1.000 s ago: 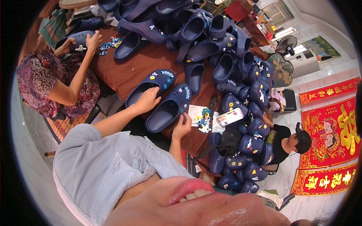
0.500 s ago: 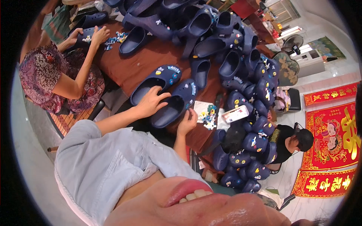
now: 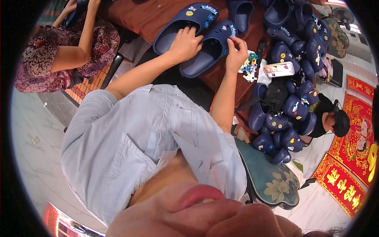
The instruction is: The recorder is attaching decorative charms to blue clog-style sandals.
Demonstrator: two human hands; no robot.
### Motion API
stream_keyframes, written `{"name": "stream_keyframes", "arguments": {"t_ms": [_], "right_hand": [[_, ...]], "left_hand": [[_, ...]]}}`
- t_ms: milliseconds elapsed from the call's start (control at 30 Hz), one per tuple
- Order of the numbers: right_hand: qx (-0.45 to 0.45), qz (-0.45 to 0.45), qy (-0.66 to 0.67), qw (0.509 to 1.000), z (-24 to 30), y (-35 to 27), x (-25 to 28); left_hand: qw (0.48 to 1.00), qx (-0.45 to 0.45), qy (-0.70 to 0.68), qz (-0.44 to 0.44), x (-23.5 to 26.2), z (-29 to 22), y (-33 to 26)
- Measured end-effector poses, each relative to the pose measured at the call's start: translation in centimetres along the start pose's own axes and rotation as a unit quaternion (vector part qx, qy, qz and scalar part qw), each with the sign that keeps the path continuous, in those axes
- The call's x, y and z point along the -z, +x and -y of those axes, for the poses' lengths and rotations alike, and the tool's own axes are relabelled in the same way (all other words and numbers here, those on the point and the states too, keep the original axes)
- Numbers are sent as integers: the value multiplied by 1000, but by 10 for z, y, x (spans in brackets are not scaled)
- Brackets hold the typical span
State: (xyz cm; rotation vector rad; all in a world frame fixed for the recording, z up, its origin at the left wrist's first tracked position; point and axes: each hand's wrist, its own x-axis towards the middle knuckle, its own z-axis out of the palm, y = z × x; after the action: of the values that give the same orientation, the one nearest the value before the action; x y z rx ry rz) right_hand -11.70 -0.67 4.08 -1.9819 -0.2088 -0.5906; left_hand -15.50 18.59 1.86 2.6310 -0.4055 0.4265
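Observation:
Two navy clogs lie side by side at the table's near edge: a left clog (image 3: 167,33) and a right clog (image 3: 195,65). Both carry blue flower charms and a light blue lettered charm at the toe. My left hand (image 3: 186,45) is closed over the right clog's side, its curled fingers between the two openings. At the toe of that same clog, my right hand (image 3: 237,55) has its thumb and fingertips pinched together; whatever is between them is too small to make out. Beside it, a pile of small colourful charms (image 3: 249,68) rests on a white sheet.
Many decorated navy clogs (image 3: 294,106) are heaped to the right. A phone (image 3: 279,69) lies by the charms, near a black bag (image 3: 275,94). A brown cloth covers the table (image 3: 136,15). One person (image 3: 67,55) works at the left; another (image 3: 331,118) is beyond the heap.
The whole view has shifted, so the table and clogs now appear higher. My right hand has moved up along the clog's side to its toe. My left hand stays at the same clog.

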Motion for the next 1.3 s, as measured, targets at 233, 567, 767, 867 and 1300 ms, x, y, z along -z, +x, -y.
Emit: {"name": "stream_keyframes", "arguments": {"t_ms": [233,567,767,867,1300], "right_hand": [[108,155,-70,979,9,36,-18],[182,287,-129,932,14,49,-10],[229,265,-179,919,11,50,-15],[239,258,-201,914,10,51,-13],[191,321,-251,893,4,55,-16]], "left_hand": [[1000,-3,3,-19,1,-3,-5],[1000,3,-2,-15,1,-3,-3],[1000,8,14,-13,-1,-1,-3],[1000,5,13,-13,1,-2,-3],[1000,6,9,-18,-1,-1,-4]]}}
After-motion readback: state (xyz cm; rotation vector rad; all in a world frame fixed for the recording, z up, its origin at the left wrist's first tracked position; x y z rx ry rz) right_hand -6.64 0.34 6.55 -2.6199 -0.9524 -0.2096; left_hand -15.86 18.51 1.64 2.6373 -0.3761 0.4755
